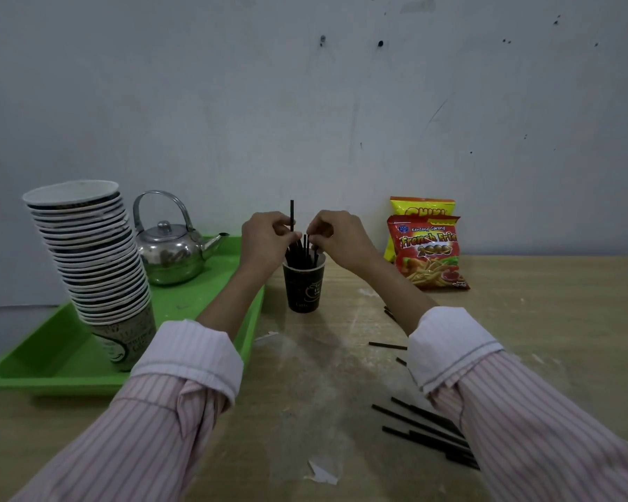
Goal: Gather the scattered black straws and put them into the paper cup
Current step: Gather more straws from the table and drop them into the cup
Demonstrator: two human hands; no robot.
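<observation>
A dark paper cup stands upright mid-table with several black straws poking out of it. Both hands meet just above its rim. My left hand pinches one straw that stands upright, taller than the others. My right hand pinches another straw at the cup's right rim. More black straws lie loose on the table by my right sleeve, and a single one lies further in, partly hidden under my right forearm.
A green tray at the left carries a tall leaning stack of paper cups and a metal kettle. Two snack bags lean on the wall at the right. A paper scrap lies near the front edge.
</observation>
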